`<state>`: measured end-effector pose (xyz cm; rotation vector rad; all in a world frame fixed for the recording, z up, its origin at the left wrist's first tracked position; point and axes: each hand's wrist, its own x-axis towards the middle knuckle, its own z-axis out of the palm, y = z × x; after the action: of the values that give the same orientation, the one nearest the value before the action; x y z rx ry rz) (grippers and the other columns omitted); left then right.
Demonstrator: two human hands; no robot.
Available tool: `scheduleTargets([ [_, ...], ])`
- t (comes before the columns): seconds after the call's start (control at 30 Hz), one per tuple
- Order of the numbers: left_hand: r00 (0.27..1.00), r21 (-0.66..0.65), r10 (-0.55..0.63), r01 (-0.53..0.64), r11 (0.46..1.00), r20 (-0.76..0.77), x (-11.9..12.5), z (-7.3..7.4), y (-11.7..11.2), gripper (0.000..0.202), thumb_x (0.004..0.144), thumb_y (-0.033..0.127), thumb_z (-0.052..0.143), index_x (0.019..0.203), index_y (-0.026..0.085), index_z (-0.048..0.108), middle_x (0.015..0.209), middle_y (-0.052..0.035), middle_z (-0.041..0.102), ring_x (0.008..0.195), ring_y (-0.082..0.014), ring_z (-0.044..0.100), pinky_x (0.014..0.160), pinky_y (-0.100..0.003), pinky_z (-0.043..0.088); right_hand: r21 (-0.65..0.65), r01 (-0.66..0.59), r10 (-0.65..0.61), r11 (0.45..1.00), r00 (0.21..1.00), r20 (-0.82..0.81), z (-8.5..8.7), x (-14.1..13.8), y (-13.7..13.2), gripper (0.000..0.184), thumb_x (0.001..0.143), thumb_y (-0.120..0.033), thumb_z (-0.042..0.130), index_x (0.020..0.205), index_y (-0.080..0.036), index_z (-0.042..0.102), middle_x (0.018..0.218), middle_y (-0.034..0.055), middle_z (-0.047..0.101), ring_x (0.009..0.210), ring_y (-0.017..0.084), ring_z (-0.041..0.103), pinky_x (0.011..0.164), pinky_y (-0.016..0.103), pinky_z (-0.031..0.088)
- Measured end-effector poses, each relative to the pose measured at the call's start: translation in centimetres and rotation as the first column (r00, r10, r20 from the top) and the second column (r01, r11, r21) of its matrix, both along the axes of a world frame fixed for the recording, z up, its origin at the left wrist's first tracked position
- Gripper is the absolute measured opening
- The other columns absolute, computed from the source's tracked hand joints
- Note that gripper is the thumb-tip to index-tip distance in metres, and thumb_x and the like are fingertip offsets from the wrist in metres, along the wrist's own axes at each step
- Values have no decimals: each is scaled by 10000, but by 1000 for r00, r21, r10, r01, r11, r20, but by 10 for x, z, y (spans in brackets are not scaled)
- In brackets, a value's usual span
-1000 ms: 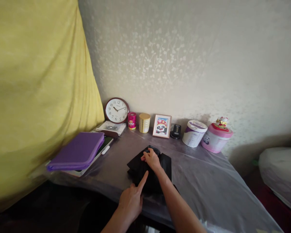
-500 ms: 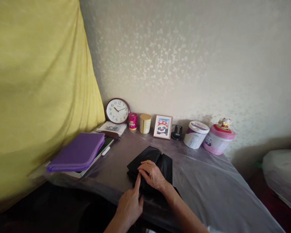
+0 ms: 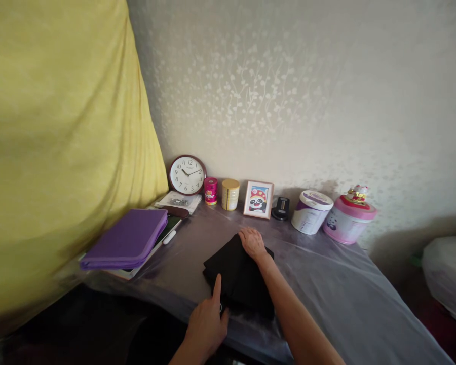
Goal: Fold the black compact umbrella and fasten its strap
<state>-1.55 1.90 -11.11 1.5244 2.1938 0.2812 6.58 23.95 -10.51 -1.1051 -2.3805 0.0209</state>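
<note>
A black umbrella (image 3: 237, 276) lies partly folded on the covered table, its pleated fabric spread in a flattened stack. My left hand (image 3: 207, 322) is closed around its near end, where a small silvery ring shows. The index finger of that hand stretches forward along the fabric. At the far edge of the fabric, my right hand (image 3: 253, 243) has its fingers bent over the cloth, gripping it; the thumb is hidden. The right forearm passes over the umbrella's right side.
Left stands a purple zip folder (image 3: 125, 238) on a board, with a white marker (image 3: 169, 237) beside it. Along the wall are a clock (image 3: 187, 175), pink tin (image 3: 211, 191), yellow tin (image 3: 230, 195), panda picture (image 3: 258, 199), black device (image 3: 280, 208), white tub (image 3: 311, 213) and pink tub (image 3: 347, 223).
My right hand has moved from beside the left index finger to the fabric's far edge. The black fabric now lies flatter. My left hand keeps its hold at the near end.
</note>
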Motion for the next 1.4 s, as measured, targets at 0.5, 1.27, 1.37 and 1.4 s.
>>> scheduleTargets([
  [0.5,1000,51,-18,19,999,-4,-1,-6,-2,688,839,328,361,1388,194,-32,869,-59,642,790,-178,602,665,-255,373,-280,166,-279,946,857,-434,-2,73,-2,319,809,-290,388,973,-124,606,941,123,649,868,213,601,793,342,445],
  [1.27,999,35,-17,18,999,-35,-1,-4,-3,656,862,353,334,1383,197,-33,815,-39,634,737,-151,607,631,-231,365,-647,23,-440,762,751,-492,-25,112,-69,299,737,-397,488,901,-173,599,775,52,627,658,177,602,466,244,480],
  [1.37,1000,34,-18,19,999,-21,-1,-4,-3,655,863,354,332,1383,189,-30,811,-42,637,733,-150,609,635,-230,367,-696,-68,-442,715,728,-525,-21,107,-73,342,744,-429,472,940,-169,577,738,30,602,600,155,580,427,234,474],
  [1.4,1000,40,-18,19,999,-16,-2,-4,-3,653,863,355,331,1383,188,-26,809,-42,637,731,-150,609,635,-230,367,-701,-76,-448,710,719,-532,-20,106,-74,351,742,-435,472,943,-166,573,734,25,597,585,148,572,420,231,471],
])
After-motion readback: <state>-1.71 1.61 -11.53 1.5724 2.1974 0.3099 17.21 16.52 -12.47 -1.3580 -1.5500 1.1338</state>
